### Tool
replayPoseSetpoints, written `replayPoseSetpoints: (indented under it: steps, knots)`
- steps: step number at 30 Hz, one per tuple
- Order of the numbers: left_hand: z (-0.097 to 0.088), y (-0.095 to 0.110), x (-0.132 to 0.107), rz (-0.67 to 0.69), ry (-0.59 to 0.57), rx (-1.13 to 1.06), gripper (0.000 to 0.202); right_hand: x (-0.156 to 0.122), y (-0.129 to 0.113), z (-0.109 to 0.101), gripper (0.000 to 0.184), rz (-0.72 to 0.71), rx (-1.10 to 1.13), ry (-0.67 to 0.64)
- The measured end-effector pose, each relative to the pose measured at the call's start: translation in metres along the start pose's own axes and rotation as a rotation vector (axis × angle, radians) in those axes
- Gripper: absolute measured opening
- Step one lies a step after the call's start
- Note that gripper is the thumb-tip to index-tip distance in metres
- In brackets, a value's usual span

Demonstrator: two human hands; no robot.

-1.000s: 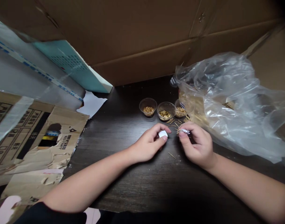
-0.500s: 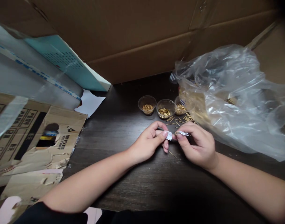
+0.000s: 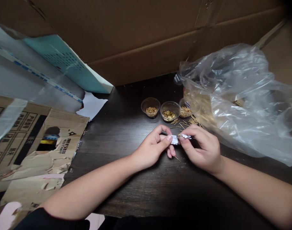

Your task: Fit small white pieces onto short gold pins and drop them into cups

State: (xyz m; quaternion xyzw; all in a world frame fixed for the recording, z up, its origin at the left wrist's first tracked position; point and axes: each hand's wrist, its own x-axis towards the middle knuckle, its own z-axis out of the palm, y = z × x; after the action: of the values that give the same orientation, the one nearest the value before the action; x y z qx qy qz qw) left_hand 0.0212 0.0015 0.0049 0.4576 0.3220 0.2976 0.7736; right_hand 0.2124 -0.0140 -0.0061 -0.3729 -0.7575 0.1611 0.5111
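Dark wood desk [image 3: 126,137], hands at 6 o'clock. Left hand [image 3: 152,147] pinches white tab [image 3: 174,139], right hand [image 3: 203,148] clamps gold pins [image 3: 184,136]; both have closed in, tab now touching pins. Clear cups [image 3: 169,111] at 12, plastic bag [image 3: 236,102] at 2, cardboard wall [image 3: 136,41] beyond.

The dark wood-grain worktop [image 3: 126,137] carries three clear plastic cups [image 3: 169,111] of gold pins in a row at upper middle. Loose gold pins [image 3: 193,120] lie scattered just below the rightmost cup, a single pin [image 3: 177,159] lies apart lower down, and a crumpled clear plastic bag [image 3: 234,102] sits at right.
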Motion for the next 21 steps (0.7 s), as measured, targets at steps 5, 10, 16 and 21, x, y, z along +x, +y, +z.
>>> replayPoseSetpoints:
  steps: [5,10,16,21]
  knots:
    - [0.0004,-0.0002,0.0,0.012,-0.017,-0.013,0.031,0.0008,-0.0006,0.0007,0.013,0.023,-0.01,-0.011]
    - [0.0011,0.0001,-0.0007,0.029,-0.017,0.03,0.032,0.0004,-0.0003,0.0006,0.013,0.023,-0.032,-0.006]
    - [0.0023,-0.0015,-0.0023,0.053,0.013,0.1,0.034,-0.0016,0.0007,0.0015,0.014,0.035,-0.039,-0.015]
    - [0.0046,-0.0008,-0.0044,0.077,0.087,0.232,0.033,-0.0009,0.0011,0.0013,0.016,0.017,0.001,-0.053]
